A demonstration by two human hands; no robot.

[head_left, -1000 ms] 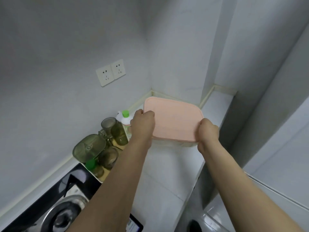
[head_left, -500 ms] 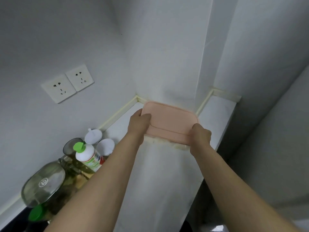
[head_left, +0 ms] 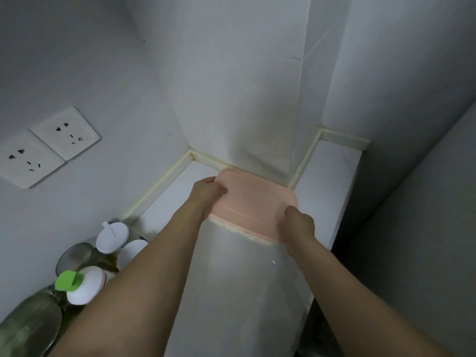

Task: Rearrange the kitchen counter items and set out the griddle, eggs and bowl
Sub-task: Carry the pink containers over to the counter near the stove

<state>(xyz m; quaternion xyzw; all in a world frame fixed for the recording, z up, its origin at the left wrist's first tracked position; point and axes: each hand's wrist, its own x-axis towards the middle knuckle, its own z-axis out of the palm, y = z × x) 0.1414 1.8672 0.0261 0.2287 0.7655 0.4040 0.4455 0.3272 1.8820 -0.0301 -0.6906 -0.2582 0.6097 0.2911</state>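
Head view of the far corner of the white desk (head_left: 239, 292). A pink-lidded container (head_left: 253, 202), rectangular with rounded corners, sits at the back of the desk, its far edge close against the foot of the projecting wall column; whether it rests fully on the surface or hangs just above cannot be told. The left hand (head_left: 207, 193) grips its left short side, fingers (head_left: 219, 190) curled over the lid's rim; the right hand (head_left: 298, 222) grips the near right corner, fingers wrapped round the edge and mostly hidden beneath. The lid appears to be smooth moulded plastic with a shallow raised border, and a pale, translucent body shows only as a thin strip below the near edge. By its look the container is stiff and not fragile, but smooth enough to slip under a flat press; its weight depends on contents that are not visible. The two-handed hold at opposite sides suits it, since it keeps the container level; a hold under the body's rim rather than on the lid alone would be the safer choice, because a snap-on lid may lift free. At lower left, well apart, stand a bottle with a green cap (head_left: 77, 284), white-lidded jars (head_left: 113, 237) and dark glass vessels (head_left: 31, 325); two wall sockets (head_left: 49, 146) are mounted above them.
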